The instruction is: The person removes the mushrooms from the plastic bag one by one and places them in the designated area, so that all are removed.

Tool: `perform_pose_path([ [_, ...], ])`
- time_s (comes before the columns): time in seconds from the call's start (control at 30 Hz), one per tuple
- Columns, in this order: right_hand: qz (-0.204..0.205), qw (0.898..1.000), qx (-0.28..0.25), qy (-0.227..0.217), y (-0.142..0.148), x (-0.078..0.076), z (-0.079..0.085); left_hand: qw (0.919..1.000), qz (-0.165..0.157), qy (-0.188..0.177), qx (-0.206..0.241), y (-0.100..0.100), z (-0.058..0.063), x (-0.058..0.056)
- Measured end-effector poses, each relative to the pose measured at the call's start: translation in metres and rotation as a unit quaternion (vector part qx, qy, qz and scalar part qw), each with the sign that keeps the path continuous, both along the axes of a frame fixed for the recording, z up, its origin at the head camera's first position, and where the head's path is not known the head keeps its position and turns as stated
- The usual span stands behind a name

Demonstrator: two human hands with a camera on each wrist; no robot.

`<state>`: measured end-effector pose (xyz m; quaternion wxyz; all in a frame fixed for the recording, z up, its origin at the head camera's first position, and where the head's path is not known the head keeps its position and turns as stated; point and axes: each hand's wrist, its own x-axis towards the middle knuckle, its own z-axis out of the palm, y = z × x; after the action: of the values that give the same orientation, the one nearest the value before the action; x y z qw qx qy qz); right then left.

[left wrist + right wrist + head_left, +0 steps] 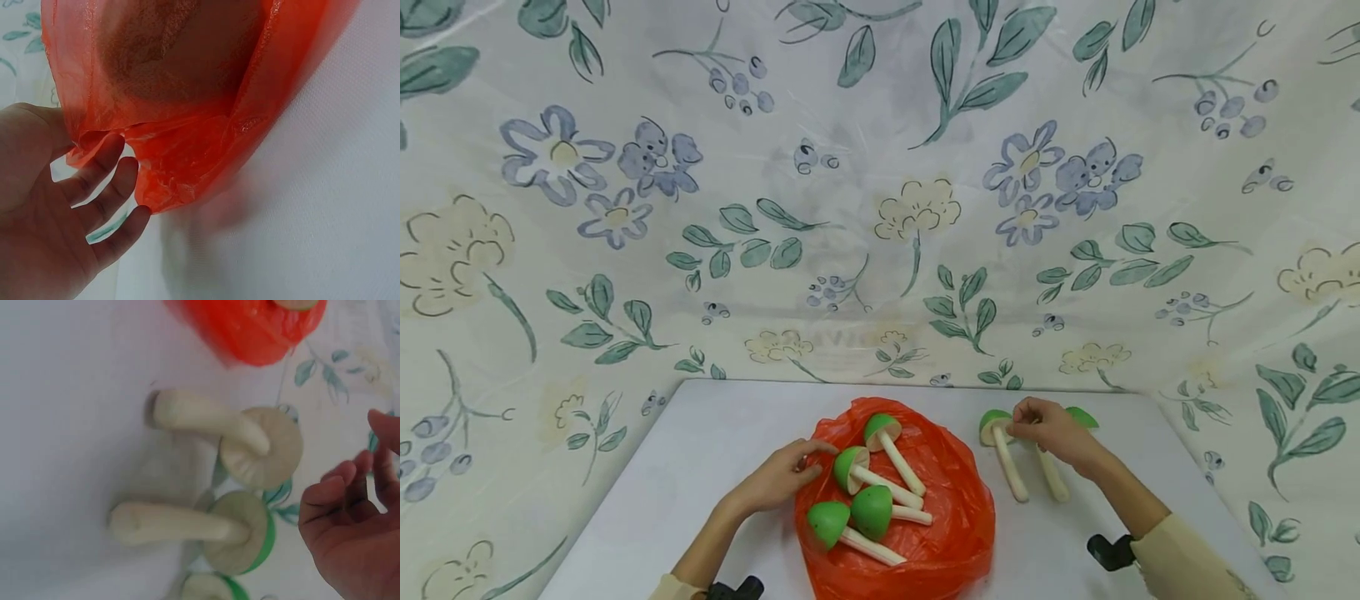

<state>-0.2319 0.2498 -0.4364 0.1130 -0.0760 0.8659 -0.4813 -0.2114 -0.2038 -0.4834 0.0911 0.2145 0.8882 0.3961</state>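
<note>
A red plastic bag [958,500] lies with its mouth spread wide, and several toy mushrooms [872,511] with green caps and pale stems rest on it. My left hand [781,477] touches the bag's left rim; its fingers are extended and spread in the left wrist view. Over the table to the right, my right hand [1060,431] hovers with loosely bent fingers and holds nothing. Close to it lie a mushroom [1003,458], a second whose stem [1054,479] shows below the hand, and a third green cap [1082,417], partly hidden.
The white table [722,425] carries the bag and mushrooms. Behind it hangs a floral-patterned sheet [880,283], also present on both sides. Black straps or devices [1111,552] sit at both wrists.
</note>
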Motion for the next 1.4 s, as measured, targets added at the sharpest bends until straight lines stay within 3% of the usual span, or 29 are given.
perform_pose_path([
  [0.2, 0.118, 0.992, 0.026, -0.032, -0.036, -0.003, 0.004, 1.0000, 0.003, -0.003, 0.000, 0.000, -0.001, 0.001],
  [0.33, 0.154, 0.986, 0.043, -0.045, -0.061, -0.008, 0.004, 1.0000, 0.000, -0.001, 0.001, 0.001, 0.001, 0.000],
  [0.6, 0.185, 0.978, 0.069, -0.073, -0.094, -0.020, 0.009, 1.0000, -0.002, -0.004, 0.001, 0.002, 0.003, 0.001],
  [0.83, 0.228, 0.963, 0.114, -0.087, -0.108, -0.033, 0.020, 1.0000, 0.003, -0.006, 0.002, 0.000, 0.002, 0.001],
  [1.0, 0.240, 0.954, 0.143, -0.110, -0.120, -0.038, 0.020, 1.0000, 0.003, -0.006, 0.003, 0.000, 0.002, 0.000],
  [1.4, 0.235, 0.958, 0.135, -0.091, -0.150, -0.038, -0.003, 0.9999, -0.008, -0.002, 0.008, -0.001, 0.003, 0.001],
])
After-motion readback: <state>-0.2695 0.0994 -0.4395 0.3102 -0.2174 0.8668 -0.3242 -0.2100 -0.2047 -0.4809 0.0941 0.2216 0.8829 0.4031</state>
